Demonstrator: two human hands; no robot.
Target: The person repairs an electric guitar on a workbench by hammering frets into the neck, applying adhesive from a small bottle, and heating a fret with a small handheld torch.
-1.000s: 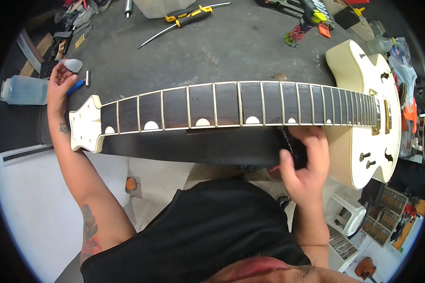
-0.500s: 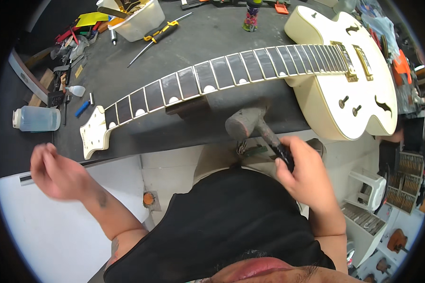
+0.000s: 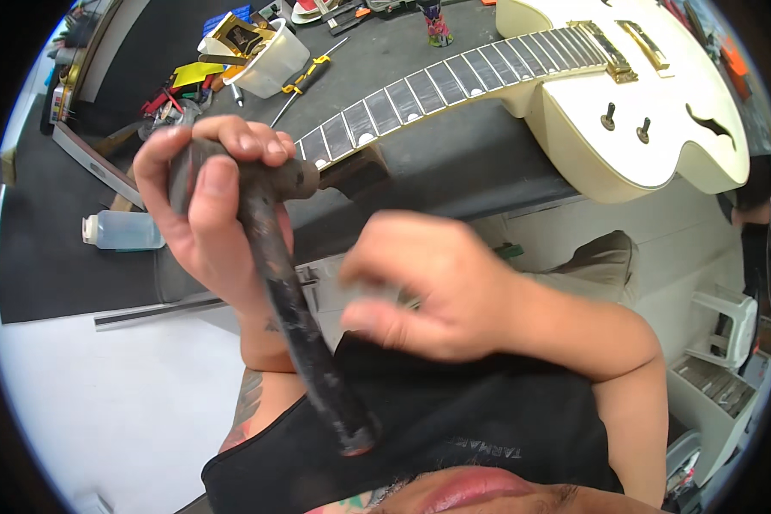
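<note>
Left of centre, the left hand clamps the head of a mallet; mid-frame, the right hand curls, thumb and fingers apart. A cream electric guitar lies upper right.

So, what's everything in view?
bench: one, black, across upper view
guitar: one, cream, right
block: one, dark, under guitar
tub: one, translucent white, upper left
screwdriver: at least one, black-yellow, beside tub
bottle: one, translucent, blue liquid, left
can: one, multicoloured, top centre
stool: one, white, lower right
other clutter: uncountable, mixed, mostly upper left
hammer: one, dark, left foreground
shirt: one, black, bottom
left hand: one, bare, gripping hammer head
right hand: one, bare, beside hammer
</note>
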